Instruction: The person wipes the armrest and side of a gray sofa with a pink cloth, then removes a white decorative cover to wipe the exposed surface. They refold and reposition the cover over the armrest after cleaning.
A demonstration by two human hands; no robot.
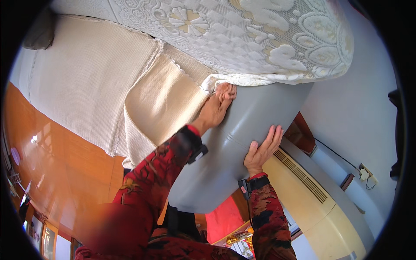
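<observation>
My left hand (pixel 218 105) reaches over the seat to where a grey leather-look sofa armrest (pixel 224 162) meets the backrest. Its fingers are bent at the bunched hem of a white patterned sofa cover (pixel 224 39), which drapes the backrest; whether they grip the fabric is hard to see. My right hand (pixel 264 149) rests on the outer side of the armrest with its thumb and fingers apart, holding nothing. A cream knitted seat cover (pixel 94 78) lies over the seat, and its near end (pixel 159 100) is folded beside my left forearm.
Right of the armrest stands a cream appliance with a vent grille (pixel 302 175). A black cable runs from a wall socket (pixel 367 172) behind it. Glossy wooden floor (pixel 65 146) lies at left. A red cloth (pixel 224 221) shows below the armrest. A dark object (pixel 39 35) sits at upper left.
</observation>
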